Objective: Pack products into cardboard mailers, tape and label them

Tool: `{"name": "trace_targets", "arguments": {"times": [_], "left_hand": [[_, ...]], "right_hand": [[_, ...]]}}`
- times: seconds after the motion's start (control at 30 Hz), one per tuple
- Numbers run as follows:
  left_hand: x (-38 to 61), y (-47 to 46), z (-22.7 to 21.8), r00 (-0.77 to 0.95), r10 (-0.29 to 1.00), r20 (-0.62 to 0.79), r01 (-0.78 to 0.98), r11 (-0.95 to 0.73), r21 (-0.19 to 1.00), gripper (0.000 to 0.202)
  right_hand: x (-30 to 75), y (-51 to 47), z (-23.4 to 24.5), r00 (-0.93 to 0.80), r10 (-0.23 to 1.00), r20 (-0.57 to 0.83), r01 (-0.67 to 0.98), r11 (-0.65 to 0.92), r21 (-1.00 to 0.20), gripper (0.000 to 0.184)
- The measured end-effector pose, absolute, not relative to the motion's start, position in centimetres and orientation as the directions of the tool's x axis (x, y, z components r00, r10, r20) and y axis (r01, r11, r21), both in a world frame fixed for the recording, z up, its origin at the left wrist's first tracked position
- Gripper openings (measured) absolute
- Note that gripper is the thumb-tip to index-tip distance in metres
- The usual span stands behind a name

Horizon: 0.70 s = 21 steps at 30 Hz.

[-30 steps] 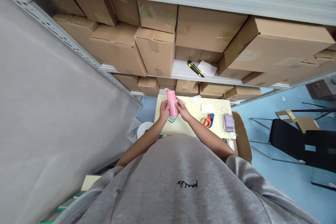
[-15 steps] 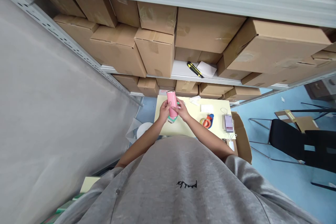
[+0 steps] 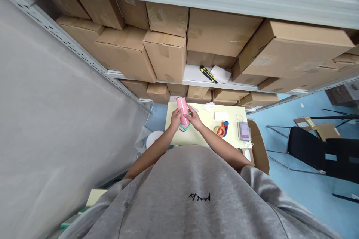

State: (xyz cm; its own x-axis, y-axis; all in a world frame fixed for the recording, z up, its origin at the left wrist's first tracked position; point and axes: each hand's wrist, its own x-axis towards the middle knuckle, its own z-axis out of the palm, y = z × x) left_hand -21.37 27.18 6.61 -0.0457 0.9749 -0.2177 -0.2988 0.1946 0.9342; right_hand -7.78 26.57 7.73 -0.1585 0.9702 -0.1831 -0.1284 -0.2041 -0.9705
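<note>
Left hand [image 3: 175,119] and right hand [image 3: 193,118] both grip the pink bottle [image 3: 182,110] above the table [image 3: 190,138]. It looks smooth, so a loose grip could drop it.

One left hand [image 3: 176,119], one right hand [image 3: 194,118], one pink bottle [image 3: 183,111], one utility knife [image 3: 208,74], one tape dispenser [image 3: 221,130], one pale yellow table [image 3: 175,138].

1. My pale yellow table [image 3: 207,123] carries a tape dispenser [image 3: 221,130], orange and blue.
2. A white card [image 3: 221,115] lies on it, with white scraps [image 3: 208,106] just beside.
3. A blurred packet [image 3: 244,131] sits at its right edge.
4. Up on my white shelf [image 3: 193,72], a yellow-and-black utility knife [image 3: 208,74] lies beside paper [image 3: 221,73].
</note>
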Motion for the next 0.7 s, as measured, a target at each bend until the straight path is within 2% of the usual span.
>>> {"name": "trace_targets", "arguments": {"times": [0.1, 0.17, 0.27, 0.33, 0.47, 0.6, 0.7], "left_hand": [[-21.4, 27.2, 7.0, -0.018, 0.976, -0.215, -0.295, 0.2, 0.934, 0.055], [-21.5, 27.3, 6.9, -0.036, 0.975, -0.218, -0.332, 0.194, 0.923, 0.063], [-21.6, 27.4, 6.3, -0.106, 0.957, -0.269, -0.397, 0.207, 0.894, 0.071], [-21.6, 27.4, 5.9, -0.118, 0.94, -0.319, -0.444, 0.237, 0.864, 0.07], [-21.3, 27.2, 5.6, -0.051, 0.94, -0.338, -0.503, 0.268, 0.822, 0.066], [-21.2, 27.2, 5.9, 0.049, 0.946, -0.32, -0.468, 0.305, 0.83, 0.067], [-21.6, 27.4, 5.6, -0.02, 0.946, -0.323, -0.375, 0.293, 0.88, 0.061]], "right_hand": [[-7.9, 26.4, 7.9, -0.101, 0.984, -0.144, -0.045, -0.149, -0.988, 0.095], [-7.9, 26.5, 7.9, -0.072, 0.986, -0.152, -0.021, -0.154, -0.988, 0.087], [-7.8, 26.9, 7.6, -0.062, 0.976, -0.207, -0.056, -0.211, -0.976, 0.072], [-7.7, 27.1, 7.5, -0.069, 0.97, -0.235, -0.097, -0.241, -0.966, 0.07], [-8.0, 27.0, 7.7, -0.121, 0.961, -0.249, -0.14, -0.265, -0.954, 0.081], [-8.1, 26.8, 8.2, -0.154, 0.967, -0.202, -0.082, -0.217, -0.973, 0.094], [-8.0, 26.8, 7.7, -0.179, 0.969, -0.17, -0.07, -0.185, -0.98, 0.09]]}}
